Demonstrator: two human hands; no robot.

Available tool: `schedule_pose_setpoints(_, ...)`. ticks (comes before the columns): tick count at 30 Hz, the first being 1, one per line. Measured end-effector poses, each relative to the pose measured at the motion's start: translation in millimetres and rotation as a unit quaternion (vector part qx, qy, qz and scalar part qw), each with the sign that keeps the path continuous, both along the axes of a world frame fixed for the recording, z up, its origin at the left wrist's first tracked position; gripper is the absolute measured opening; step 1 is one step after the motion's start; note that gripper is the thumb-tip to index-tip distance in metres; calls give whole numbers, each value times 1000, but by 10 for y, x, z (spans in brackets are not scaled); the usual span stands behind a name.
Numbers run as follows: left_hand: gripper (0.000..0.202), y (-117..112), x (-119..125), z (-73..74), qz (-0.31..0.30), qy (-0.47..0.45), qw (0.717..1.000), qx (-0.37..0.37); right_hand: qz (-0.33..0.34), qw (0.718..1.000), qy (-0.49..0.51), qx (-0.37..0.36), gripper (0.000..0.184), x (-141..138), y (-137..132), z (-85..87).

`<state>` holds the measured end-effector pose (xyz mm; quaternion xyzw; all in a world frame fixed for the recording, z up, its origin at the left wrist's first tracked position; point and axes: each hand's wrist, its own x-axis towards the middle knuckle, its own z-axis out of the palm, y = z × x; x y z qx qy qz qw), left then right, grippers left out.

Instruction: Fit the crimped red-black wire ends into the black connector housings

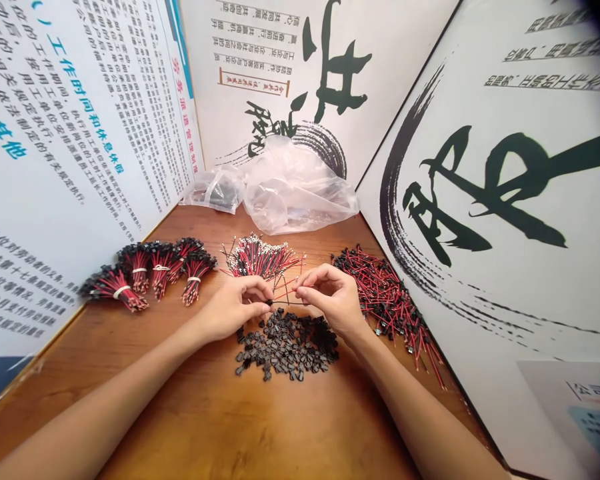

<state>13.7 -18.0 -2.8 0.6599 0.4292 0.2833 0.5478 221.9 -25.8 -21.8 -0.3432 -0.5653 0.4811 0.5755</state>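
1. On my feed, a brown wooden table (220,427) spreads across the near side, its grain showing and a soft sheen of light on it.
2. To the left I see a white panel (130,80) printed with black, blue and red characters.
3. A white far panel (205,100) carries dark brush calligraphy.
4. On my right, another white panel (460,300) bears larger brushwork, meeting the far one along a dark seam (410,93).
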Motion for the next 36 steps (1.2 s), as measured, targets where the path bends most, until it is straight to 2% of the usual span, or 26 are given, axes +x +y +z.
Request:
schedule_pose_setpoints(4, 13, -4, -7, -3, 2, -19, 1000, -19, 21, 1000, 3, -10, 19, 26, 14, 6)
schedule_pose_setpoints(9, 15, -5, -28, -10, -19, -48, 998, -46, 89, 994, 41, -59, 21, 52, 74, -63)
schedule_pose_setpoints(12, 16, -6, -33, -4, -32, -58, 996, -54, 101, 991, 37, -80, 19, 64, 88, -98)
schedule_pose_setpoints(23, 15, -17, -16, 6, -47, -68, 995, -56, 42, 997, -43, -47, 18, -94, -44, -82)
schedule_pose_setpoints(30, 18, -44, 18, 13, -44, -59, 996, -57, 9, 998, -55, -34, 15, -142, -84, -82)
schedule_pose_setpoints(36, 19, -61, 40, 27, -32, -62, 996, -54, -29, 984, -166, 51, 9, -109, -112, 12)
